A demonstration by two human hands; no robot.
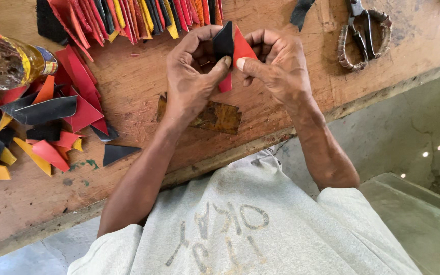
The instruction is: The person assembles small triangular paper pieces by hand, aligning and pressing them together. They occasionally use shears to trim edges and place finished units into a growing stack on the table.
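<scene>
— Wooden surface (pixel 138 86), worn and scuffed, is carrying heaps of red, yellow and black scraps (pixel 36 127), with scissors (pixel 365 33) lying off to one side. What's happening at the centre?

— Both hands are working above it: the left hand (pixel 192 71) is pinching a black piece (pixel 223 42), the right hand (pixel 276 63) a red piece (pixel 241 48) — each grip closed, thumbs pressing the two together.

— So they're being joined?

— It looks that way; next, I'd judge, the edges need lining up squarely and firm pressure.
</scene>
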